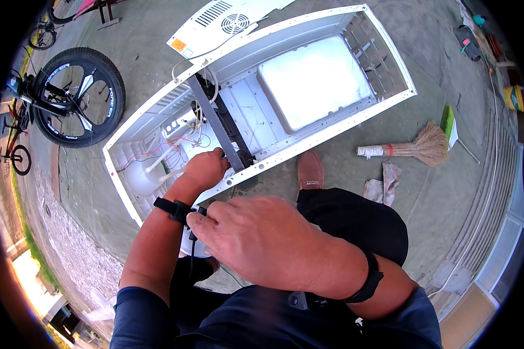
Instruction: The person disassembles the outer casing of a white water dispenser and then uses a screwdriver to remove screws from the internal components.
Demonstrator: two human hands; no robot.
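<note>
A long white appliance casing (355,113) lies open on the concrete ground, with loose red and white wires (169,145) at its near end. A grey metal bar (212,116) crosses the casing. My left hand (202,170) reaches over the casing's rim, its fingers closed around the near end of that bar beside a black part (239,145). A black strap (172,208) circles my left wrist. My right hand (256,238) hovers just behind that wrist, fingers curled and touching a small black piece (193,228) with a thin cable hanging from it. Whether it grips that piece is hidden.
A detached white panel with a round fan grille (221,26) lies beyond the casing. A bicycle's black wheel (81,96) stands at the left. A straw broom (416,145), crumpled rags (384,180) and a green dustpan (448,122) lie at the right. My brown shoe (311,168) touches the casing.
</note>
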